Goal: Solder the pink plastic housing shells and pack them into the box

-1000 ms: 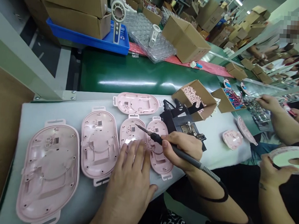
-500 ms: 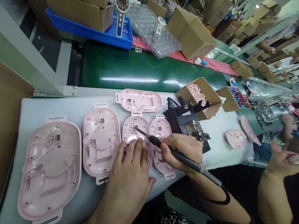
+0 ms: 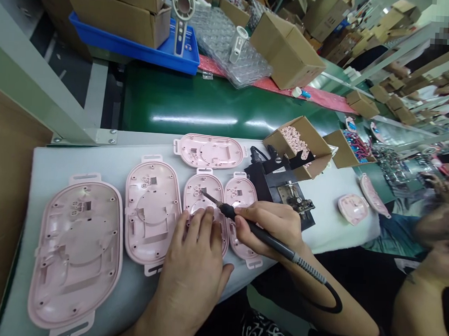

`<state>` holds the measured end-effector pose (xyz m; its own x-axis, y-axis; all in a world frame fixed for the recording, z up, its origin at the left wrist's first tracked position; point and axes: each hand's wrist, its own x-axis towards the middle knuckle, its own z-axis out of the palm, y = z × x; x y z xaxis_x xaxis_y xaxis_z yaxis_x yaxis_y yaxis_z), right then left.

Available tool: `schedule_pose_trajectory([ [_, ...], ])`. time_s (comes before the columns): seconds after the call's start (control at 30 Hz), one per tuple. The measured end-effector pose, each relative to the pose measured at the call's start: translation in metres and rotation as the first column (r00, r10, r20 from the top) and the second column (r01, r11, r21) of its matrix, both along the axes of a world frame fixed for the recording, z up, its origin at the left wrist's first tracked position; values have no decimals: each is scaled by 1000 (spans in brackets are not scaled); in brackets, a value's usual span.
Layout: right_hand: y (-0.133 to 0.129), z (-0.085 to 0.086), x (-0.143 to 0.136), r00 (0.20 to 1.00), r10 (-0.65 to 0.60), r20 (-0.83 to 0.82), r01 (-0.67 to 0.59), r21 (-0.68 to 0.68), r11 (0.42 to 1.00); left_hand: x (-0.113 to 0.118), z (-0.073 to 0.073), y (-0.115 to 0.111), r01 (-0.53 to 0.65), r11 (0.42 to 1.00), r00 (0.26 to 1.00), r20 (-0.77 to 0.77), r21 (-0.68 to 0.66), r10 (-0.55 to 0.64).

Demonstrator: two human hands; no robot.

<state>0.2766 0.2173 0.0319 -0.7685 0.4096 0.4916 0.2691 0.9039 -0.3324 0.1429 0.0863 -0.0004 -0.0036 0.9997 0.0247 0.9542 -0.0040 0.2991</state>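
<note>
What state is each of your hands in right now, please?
Left hand: open, fingers over a pink shell.
Right hand: closed around a dark corded tool.

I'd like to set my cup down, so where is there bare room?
The green surface between the blue tray and topmost pink shell; the white cloth between the black fixture and small pink shell. Crowded: around the left hand and right hand.

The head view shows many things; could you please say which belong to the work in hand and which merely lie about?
In use:
- black pen-shaped tool, in the right hand
- oval pink plastic shell, under the left hand

Apparently idle:
- round-headed white fan, in the blue plastic tray
- clear bubble wrap
</note>
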Motion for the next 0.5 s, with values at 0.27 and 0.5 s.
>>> schedule_pose_trajectory([
  [0.27, -2, -2, 1, 1000, -20, 23, 20, -17, 1000, -1, -3, 3, -3, 999, 999, 46, -36, 4],
  [0.5, 21, 25, -12, 977, -157, -143, 134, -157, 979, -14, 19, -8, 25, 998, 1000, -5, 61, -24],
])
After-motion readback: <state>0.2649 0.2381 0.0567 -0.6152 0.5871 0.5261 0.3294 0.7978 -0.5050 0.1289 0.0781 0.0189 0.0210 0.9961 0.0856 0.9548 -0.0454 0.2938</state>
